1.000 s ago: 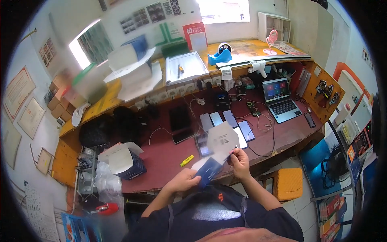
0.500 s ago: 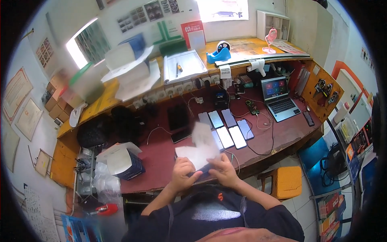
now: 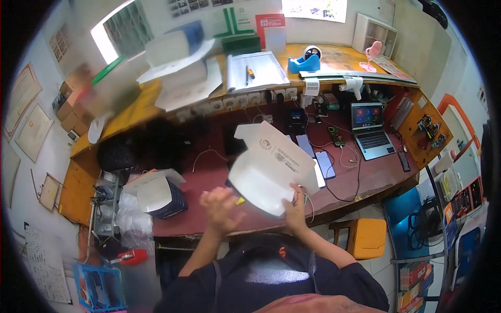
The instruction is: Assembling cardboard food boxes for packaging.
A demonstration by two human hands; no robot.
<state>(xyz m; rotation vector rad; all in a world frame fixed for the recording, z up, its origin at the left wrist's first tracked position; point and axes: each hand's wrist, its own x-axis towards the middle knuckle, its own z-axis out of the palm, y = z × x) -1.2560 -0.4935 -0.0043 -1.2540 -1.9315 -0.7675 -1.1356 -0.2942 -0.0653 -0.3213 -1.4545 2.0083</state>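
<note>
A white-lined cardboard box (image 3: pixel 257 180) with raised flaps is tilted over the desk in front of me. My right hand (image 3: pixel 296 209) grips its right-hand edge, thumb on the inner side. My left hand (image 3: pixel 222 209) is off the box, to its left, with fingers spread and slightly blurred. Between that hand and the box a small yellow thing (image 3: pixel 240 201) shows on the desk; I cannot tell what it is. Several phones lie behind the box, partly hidden by it, among them a light-screened phone (image 3: pixel 325 165).
A second open box (image 3: pixel 159 198), dark blue outside, stands at the desk's left end. To the right are a laptop (image 3: pixel 370 135), a green circuit board (image 3: pixel 335 136) and loose cables. A tape dispenser (image 3: pixel 304 63) sits on the raised shelf. A yellow stool (image 3: pixel 368 237) stands at right.
My left hand has let go of the box and moved left. My right hand keeps hold; the box has opened out and tilted, covering more of the phones. The view has shifted somewhat.
</note>
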